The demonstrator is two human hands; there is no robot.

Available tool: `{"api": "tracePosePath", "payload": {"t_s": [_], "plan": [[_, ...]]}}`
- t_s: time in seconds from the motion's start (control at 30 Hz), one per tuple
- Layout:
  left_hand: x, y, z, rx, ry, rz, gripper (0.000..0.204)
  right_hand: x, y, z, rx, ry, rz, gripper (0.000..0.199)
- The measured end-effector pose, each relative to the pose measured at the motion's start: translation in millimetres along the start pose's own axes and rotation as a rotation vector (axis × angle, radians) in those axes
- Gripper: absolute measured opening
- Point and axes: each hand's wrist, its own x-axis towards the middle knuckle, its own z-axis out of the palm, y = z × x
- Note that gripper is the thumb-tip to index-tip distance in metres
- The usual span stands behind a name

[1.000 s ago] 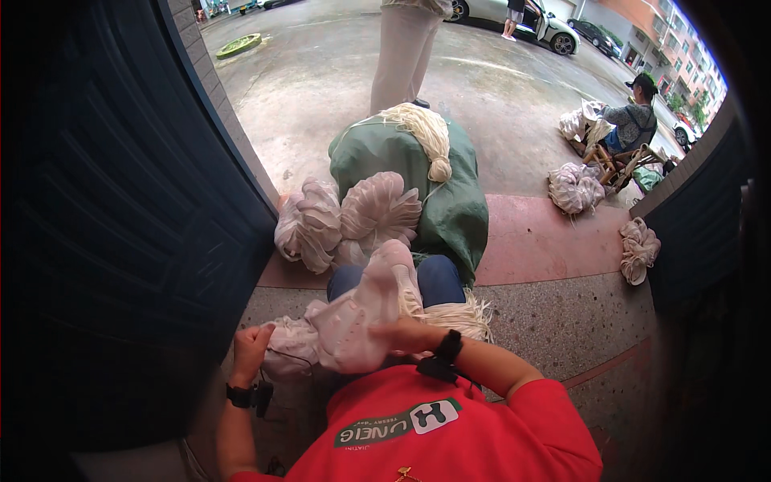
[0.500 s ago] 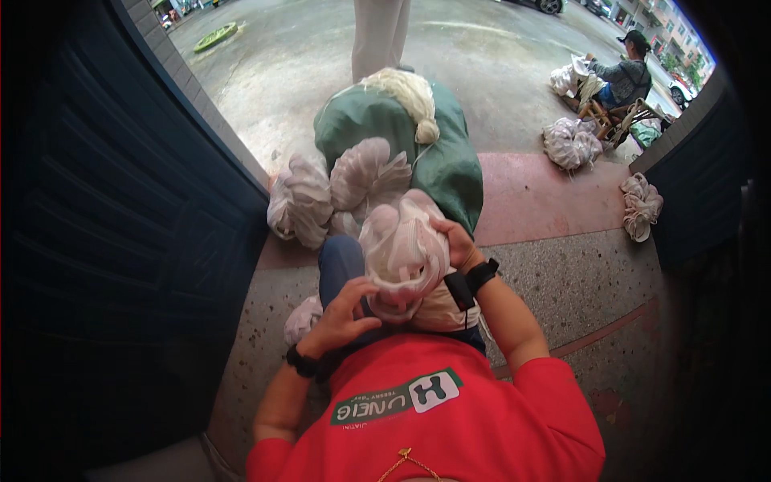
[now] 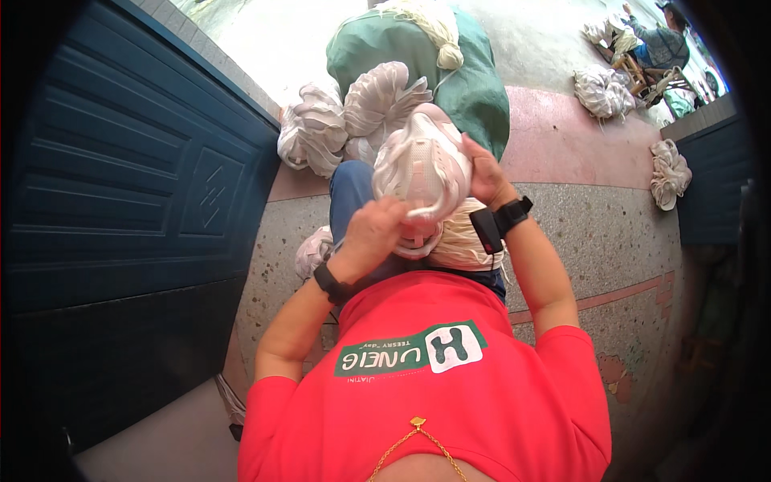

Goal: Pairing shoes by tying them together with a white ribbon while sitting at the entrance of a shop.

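Two hands meet at one thing in front of my camera: the right hand [image 3: 487, 173] clasps the right side of a pale pink-and-white shoe upper [image 3: 423, 173], and the left hand [image 3: 373, 233] has curled fingers against its near left edge; they blur there, so I cannot tell whether they pinch it. The upper is held above the lap, tilted, its rounded toe pointing away from me. Just under its right side I make out a bundle of cream strands [image 3: 462, 237] on the wearer's blue jeans [image 3: 349, 193].

Beyond the knees, a bulging green sack [image 3: 480, 92] rests on the ground with a knotted cream hank [image 3: 446, 55] draped over its top. Two gathered pale bundles sit at its left, one [image 3: 312, 130] near the door, the other [image 3: 381, 92] against the sack.

I see speckled stone floor [image 3: 590, 241] around the wearer, then a smooth pink strip [image 3: 554, 145] at the doorway, and pale concrete [image 3: 530, 52] outside in bright light. A panelled dark blue door [image 3: 144, 153] fills my left. At far right, another pale bundle [image 3: 669, 174] lies beside a second blue door [image 3: 715, 185]; farther out, a seated person [image 3: 665, 46] is near more pale material [image 3: 602, 92].
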Motion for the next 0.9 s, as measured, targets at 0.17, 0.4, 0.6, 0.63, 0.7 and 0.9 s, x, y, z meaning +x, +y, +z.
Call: {"api": "tracePosePath", "payload": {"t_s": [0.17,0.4,0.6,0.63,0.7,0.9], "plan": [[-6.7,-8.0,-12.2,0.025,0.048,-0.065,0.026,-77.9,29.9,-35.5,-0.292,0.363,0.069,0.037],[-9.6,-1.7,-9.4,0.1,0.059,-0.031,0.031,-96.6,118.9,-50.8,-0.055,0.461,0.556,0.06],[-34.9,15.0,-30.2,-0.387,-0.111,-0.227,0.031,-81.5,122.4,-53.0,0.073,0.412,0.496,0.075],[-38.6,13.9,-40.3,-0.39,-0.179,-0.218,0.031,-80.0,119.6,-49.8,0.093,0.423,0.472,0.075],[-36.8,17.1,-38.4,-0.267,-0.232,-0.222,0.034,-78.4,113.4,-42.1,0.139,0.44,0.433,0.076],[-2.8,11.2,3.5,0.067,-0.089,-0.226,0.045,-68.6,101.9,-27.2,0.093,0.254,0.36,0.056]]}}
